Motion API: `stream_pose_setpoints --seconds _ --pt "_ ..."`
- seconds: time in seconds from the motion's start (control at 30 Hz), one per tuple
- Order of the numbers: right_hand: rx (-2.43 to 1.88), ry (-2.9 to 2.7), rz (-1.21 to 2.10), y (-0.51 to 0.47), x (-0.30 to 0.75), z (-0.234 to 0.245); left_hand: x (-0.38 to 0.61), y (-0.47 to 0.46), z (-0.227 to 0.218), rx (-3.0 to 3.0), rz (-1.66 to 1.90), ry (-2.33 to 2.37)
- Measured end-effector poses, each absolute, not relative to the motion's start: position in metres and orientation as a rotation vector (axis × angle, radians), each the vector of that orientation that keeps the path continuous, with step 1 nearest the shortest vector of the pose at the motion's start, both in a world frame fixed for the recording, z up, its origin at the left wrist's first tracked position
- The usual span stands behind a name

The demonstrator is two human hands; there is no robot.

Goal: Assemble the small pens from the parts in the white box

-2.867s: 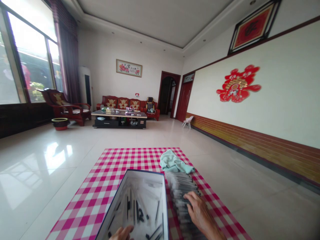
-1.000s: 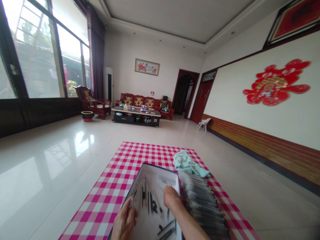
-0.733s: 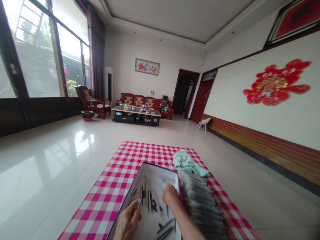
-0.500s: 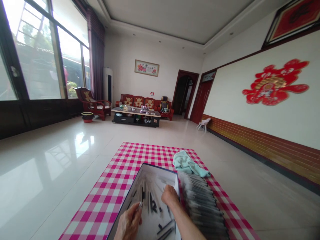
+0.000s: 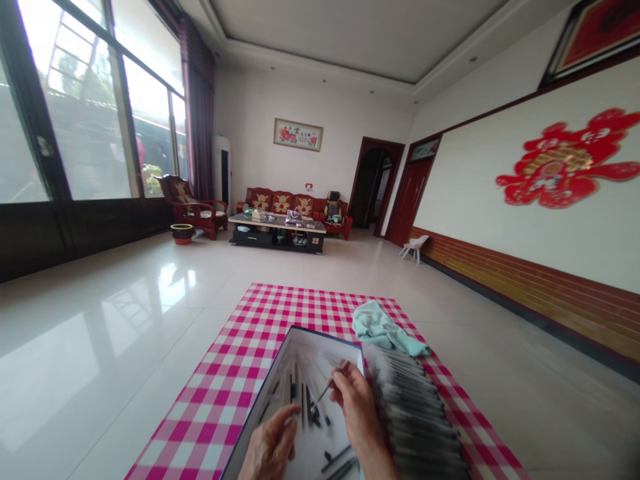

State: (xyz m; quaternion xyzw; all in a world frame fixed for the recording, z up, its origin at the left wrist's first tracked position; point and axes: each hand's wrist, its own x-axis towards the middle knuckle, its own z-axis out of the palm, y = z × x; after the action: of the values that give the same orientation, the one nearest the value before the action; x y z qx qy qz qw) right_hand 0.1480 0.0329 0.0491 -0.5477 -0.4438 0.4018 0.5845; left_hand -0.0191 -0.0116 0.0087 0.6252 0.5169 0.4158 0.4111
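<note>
A pink-and-white checked cloth point(image 5: 240, 347) is seen spread amid a glossy tiled floor point(image 5: 125, 313), with a red sofa point(image 5: 280, 201) set far back. A thin rod point(image 5: 326, 388), dark and slightly tilted, is pinched in the right hand point(image 5: 357, 417) fingers above the open box point(image 5: 325, 331). The left hand point(image 5: 270, 447) is curled at the box's near end; whether anything is held cannot be told.

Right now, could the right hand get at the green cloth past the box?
Probably yes: the right hand hovers over the box, the cloth lies uncovered beyond its far corner, though it pinches a thin stick.
</note>
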Motion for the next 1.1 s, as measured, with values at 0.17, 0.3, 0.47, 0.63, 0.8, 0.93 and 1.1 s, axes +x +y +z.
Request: stream_pose_setpoints --seconds 0.17,0.3,0.47,0.63,0.8,0.93,1.1 --pt "-1.119 -0.886 1.074 0.024 0.132 0.044 -0.021 -0.011 0.009 1.619 1.043 1.300" --pt "-1.083 -0.861 1.123 0.024 0.128 0.037 -0.021 -0.007 0.004 1.651 1.043 1.285" --pt "-1.061 -0.920 1.151 0.020 0.126 0.034 -0.019 -0.006 -0.005 1.669 1.036 1.281" --pt "-0.987 -1.115 1.287 0.011 0.121 0.039 -0.018 -0.008 0.006 1.677 0.973 1.281" --pt "-0.988 -1.127 1.289 0.009 0.121 0.041 -0.021 -0.012 0.019 1.710 0.991 1.366" --pt "-0.973 -1.005 1.257 0.014 0.127 0.038 -0.022 -0.012 0.017 1.729 0.987 1.398" --pt "-1.046 -1.063 1.259 0.013 0.126 0.038 -0.020 -0.008 0.002 1.704 1.053 1.369"
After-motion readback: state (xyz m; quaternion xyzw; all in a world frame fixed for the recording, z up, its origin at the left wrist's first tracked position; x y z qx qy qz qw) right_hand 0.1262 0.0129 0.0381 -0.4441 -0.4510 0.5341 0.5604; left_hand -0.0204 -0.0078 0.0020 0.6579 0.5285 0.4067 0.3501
